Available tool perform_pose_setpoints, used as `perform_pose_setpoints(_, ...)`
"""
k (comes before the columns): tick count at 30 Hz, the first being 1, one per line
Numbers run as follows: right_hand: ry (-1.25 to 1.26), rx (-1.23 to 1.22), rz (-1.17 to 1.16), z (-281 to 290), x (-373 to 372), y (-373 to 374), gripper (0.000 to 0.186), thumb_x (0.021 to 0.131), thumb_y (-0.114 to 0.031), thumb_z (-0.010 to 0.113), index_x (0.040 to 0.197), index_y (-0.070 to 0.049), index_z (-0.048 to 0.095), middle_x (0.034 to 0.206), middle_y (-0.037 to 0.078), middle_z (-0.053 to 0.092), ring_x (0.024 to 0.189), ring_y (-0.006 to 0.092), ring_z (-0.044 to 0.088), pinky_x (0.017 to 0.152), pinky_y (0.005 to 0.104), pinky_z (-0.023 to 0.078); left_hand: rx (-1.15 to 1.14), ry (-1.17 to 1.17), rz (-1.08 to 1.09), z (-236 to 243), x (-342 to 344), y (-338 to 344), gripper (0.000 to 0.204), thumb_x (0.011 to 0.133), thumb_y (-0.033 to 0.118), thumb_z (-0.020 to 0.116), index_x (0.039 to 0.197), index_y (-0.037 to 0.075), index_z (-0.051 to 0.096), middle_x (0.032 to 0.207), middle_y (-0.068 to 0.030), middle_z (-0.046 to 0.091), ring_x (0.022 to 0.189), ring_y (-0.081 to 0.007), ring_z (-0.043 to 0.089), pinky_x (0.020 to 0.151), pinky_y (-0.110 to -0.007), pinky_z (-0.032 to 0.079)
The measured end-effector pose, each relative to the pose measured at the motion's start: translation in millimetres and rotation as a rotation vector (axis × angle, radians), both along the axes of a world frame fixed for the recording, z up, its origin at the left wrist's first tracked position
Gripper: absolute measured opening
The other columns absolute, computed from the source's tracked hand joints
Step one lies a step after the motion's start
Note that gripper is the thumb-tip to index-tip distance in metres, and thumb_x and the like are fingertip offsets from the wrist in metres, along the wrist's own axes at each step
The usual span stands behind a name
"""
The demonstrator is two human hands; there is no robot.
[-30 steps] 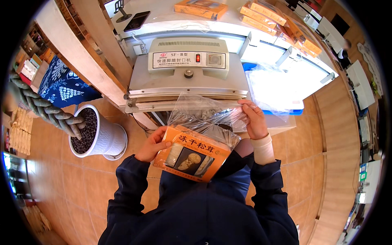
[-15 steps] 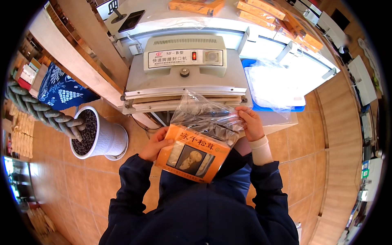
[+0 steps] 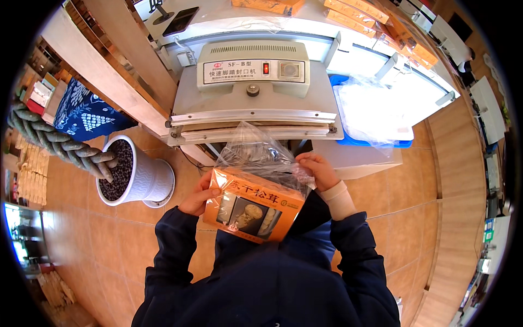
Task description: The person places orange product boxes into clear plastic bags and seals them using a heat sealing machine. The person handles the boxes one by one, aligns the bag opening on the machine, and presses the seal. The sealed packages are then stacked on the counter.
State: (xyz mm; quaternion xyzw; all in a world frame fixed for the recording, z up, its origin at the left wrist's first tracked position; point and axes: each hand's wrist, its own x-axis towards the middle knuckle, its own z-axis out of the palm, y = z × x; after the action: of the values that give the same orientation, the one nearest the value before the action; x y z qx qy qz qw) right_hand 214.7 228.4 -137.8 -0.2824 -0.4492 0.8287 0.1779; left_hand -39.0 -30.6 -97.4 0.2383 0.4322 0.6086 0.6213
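Observation:
An orange box (image 3: 253, 210) with a mushroom picture on its front lies inside a clear plastic bag (image 3: 253, 144). My left hand (image 3: 199, 195) grips the box's left edge through the film, thumb on the front. At the right, my right hand (image 3: 318, 171) pinches the gathered film beside the box's upper right corner. The bag's loose end stands up toward the sealing machine (image 3: 251, 71), in front of its jaws (image 3: 253, 128). A red switch (image 3: 266, 68) glows on the machine's front panel.
Right of the machine, a blue tray (image 3: 402, 144) holds clear plastic bags (image 3: 370, 109). Several orange boxes (image 3: 376, 22) and a phone (image 3: 181, 20) lie on the white counter. A white pot (image 3: 143, 174) with a braided trunk (image 3: 65, 143) stands at the left.
The box has shifted slightly left and tilted, showing more of its top side. My right hand has moved left and down, drawing the bag's film in toward the box.

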Motion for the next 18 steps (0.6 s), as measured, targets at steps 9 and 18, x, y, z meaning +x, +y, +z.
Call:
perform_pose_setpoints(9,0.235,0.140,-0.054,102,25,-1,0.027,0.089,-0.007,0.052,0.115,0.002,0.052,0.097,0.016,0.065,0.085,0.0227,0.064,0.076,0.0334,0.054,0.108,0.231,-0.108,37,-7,7,0.061,0.078,0.008,0.067,0.132,0.004,0.038,0.126,-0.0057,0.050,0.116,-0.0158,0.047,0.100,-0.030,0.033)
perform_pose_setpoints(18,-0.007,0.283,0.382,154,32,7,0.052,0.082,-0.015,0.065,0.128,-0.001,0.044,0.093,0.009,0.063,0.082,0.0144,0.061,0.073,0.0261,0.049,0.125,0.324,-0.439,98,-27,36,0.062,0.076,0.001,0.068,0.132,0.001,0.039,0.125,-0.0057,0.050,0.115,-0.0122,0.046,0.099,-0.026,0.034)
